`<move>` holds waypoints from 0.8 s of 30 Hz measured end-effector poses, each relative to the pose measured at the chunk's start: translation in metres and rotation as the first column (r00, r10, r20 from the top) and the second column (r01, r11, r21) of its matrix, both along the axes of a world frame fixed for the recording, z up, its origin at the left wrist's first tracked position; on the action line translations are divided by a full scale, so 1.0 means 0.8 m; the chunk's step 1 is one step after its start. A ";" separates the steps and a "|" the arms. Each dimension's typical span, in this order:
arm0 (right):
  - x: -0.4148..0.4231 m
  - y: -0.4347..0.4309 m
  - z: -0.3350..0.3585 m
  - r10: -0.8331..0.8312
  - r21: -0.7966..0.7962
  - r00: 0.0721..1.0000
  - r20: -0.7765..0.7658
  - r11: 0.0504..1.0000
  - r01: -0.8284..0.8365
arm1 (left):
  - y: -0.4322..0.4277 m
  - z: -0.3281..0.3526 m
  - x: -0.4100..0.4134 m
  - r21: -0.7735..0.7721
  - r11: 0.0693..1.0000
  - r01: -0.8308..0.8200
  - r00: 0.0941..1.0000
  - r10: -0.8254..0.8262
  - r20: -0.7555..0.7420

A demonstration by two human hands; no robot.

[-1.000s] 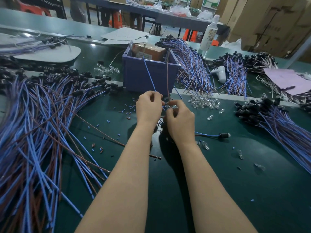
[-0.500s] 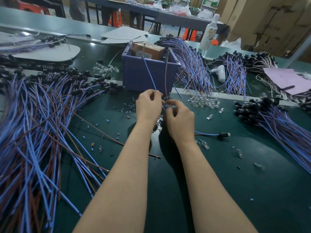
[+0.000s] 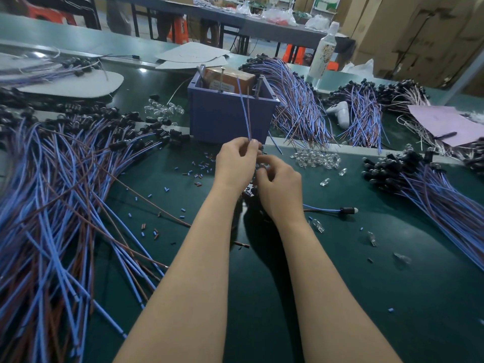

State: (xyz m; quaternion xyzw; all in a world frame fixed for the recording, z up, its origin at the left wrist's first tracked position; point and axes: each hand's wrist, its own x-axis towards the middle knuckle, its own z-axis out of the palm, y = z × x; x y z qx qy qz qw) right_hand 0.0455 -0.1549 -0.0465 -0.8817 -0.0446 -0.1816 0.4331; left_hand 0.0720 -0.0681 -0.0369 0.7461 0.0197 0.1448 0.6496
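Left hand (image 3: 237, 163) pinches the wire pair (image 3: 245, 113) rising above its fingertips, right hand (image 3: 280, 187) pinching the pair's end just below.

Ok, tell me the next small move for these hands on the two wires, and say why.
Probably the right hand should press whatever it holds onto the lower ends of the wire pair. The left hand pinches that blue and brown pair upright, and the right fingertips curl at its base; the part itself is hidden. A finished lead with a black end lies nearby.
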 end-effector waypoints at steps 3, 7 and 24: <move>-0.002 -0.006 0.010 0.000 -0.014 1.000 0.028 1.000 0.001 | 0.004 0.009 -0.002 -0.053 0.989 -0.142 0.987 0.145 0.070; 0.008 -0.038 0.024 -0.167 -0.191 0.978 -0.122 0.971 0.142 | 0.037 0.018 0.003 -0.259 0.872 -0.416 0.899 0.437 0.027; 0.002 -0.045 0.019 0.160 0.277 0.983 -0.093 0.952 -0.129 | -0.012 0.017 -0.020 0.523 0.852 0.017 0.970 -0.141 0.198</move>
